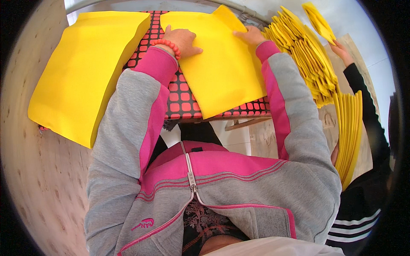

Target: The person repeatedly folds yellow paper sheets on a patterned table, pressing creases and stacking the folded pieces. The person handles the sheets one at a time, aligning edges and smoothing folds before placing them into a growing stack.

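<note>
A yellow sheet [226, 77], looking like felt or thick paper, lies on a table covered with a red-and-black patterned cloth [181, 100]. My left hand [181, 42], with a red bead bracelet at the wrist, presses on its left part, thumb and fingers apart. At the far right edge, my right hand [252, 36] is closed on the sheet beside a turned-up flap [227, 19]. That hand's fingertips are partly hidden. A thick stack of flat yellow sheets [85, 64] stands on the left of the table.
To the right rises a pile of folded yellow pieces [303, 59]. Beyond it a co-worker's hand [340, 51] holds one folded yellow piece [319, 22]. More folded pieces [348, 128] stand in a row near that person's black clothing. A wooden board wall [47, 183] runs along my left.
</note>
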### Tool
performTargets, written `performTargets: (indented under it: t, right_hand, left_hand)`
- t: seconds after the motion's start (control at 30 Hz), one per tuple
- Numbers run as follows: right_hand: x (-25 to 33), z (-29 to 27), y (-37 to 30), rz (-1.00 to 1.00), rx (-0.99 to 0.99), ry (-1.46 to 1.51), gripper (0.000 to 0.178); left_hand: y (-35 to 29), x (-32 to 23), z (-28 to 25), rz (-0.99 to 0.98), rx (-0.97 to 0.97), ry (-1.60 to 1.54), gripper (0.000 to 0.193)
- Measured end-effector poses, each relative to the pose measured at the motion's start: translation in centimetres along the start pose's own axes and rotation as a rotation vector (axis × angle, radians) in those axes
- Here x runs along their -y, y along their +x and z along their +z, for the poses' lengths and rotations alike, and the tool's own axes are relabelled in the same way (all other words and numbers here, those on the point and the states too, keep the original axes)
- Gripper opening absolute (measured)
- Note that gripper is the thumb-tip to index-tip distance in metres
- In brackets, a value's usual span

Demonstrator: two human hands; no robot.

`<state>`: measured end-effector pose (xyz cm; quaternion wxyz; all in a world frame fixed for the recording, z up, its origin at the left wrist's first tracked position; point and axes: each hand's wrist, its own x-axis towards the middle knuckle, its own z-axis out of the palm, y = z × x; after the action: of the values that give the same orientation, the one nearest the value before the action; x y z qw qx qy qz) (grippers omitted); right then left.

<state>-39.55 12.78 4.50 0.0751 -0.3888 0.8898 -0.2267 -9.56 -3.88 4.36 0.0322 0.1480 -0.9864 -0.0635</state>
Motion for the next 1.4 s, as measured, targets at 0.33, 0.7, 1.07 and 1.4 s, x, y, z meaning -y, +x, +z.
performTargets:
  t: [0.33,0.7,1.07,1.4]
  right_hand:
    - [-3.3,-2.8,1.4,0.240,0.472,0.628,0.042]
    - [-3.4,-1.5,2.5,0.269,0.376,0.501,0.041]
    - [-3.8,0.4,-1.9,0.433,0.169,1.173,0.028]
    - [-1.8,1.5,-10.3,0.403,0.082,1.341,0.028]
  left_hand:
    - [0.1,0.6,1.2,0.064,-0.170,-0.031,0.052]
    - [0.1,0.4,0.1,0.036,-0.043,0.058,0.058]
    - [-0.8,0.3,-0.5,-0.035,-0.297,0.109,0.068]
    - [-11.9,-9.7,-0.2,0.069,-0.470,-0.111,0.073]
